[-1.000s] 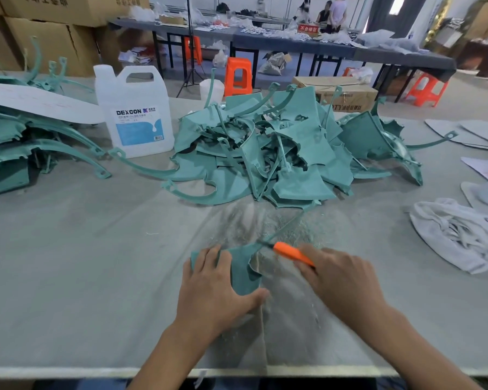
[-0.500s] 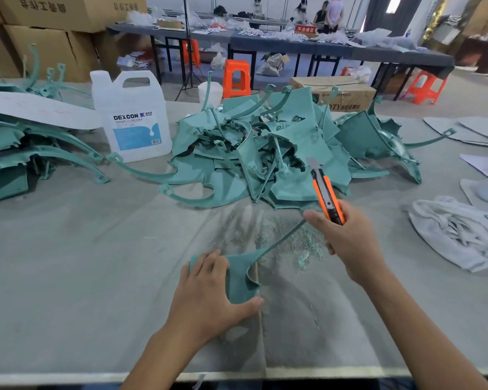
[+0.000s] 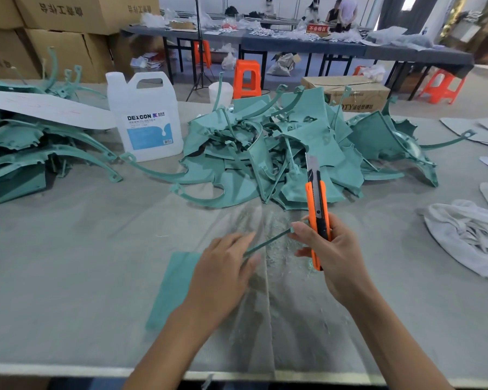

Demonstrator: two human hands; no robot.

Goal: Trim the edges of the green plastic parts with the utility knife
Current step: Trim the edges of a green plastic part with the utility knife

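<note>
Grey felt-covered bench [image 3: 68, 277], workshop tables and orange stools far beyond.

Left hand [image 3: 220, 277]: fingers straight, pressing flat on the green plastic part [image 3: 175, 282], which lies on the felt under and left of that hand. The part's thin curved arm [image 3: 268, 242] runs from under the left fingers up to the right hand [image 3: 330, 254].

Right hand: wrapped round the orange utility knife [image 3: 317, 209], blade out, pointing up and away, clear of the part. Thumb looks to touch the arm's tip; can't confirm a pinch.

Handling, my read:
- Thin moulded sheet, light, likely to skate on the felt unless pinned.
- The panel looks stiff enough to hold; the arm looks whippy and should flex away from the blade.
- Best hold: palm on the panel, fingers close to the arm's root, behind the cut line.
- Edges flashy, not fragile.

Trim shavings [image 3: 279, 249] between the hands. Untrimmed pile [image 3: 265, 153] just beyond both hands; DEXCON jug [image 3: 144, 119] beyond the left hand.
</note>
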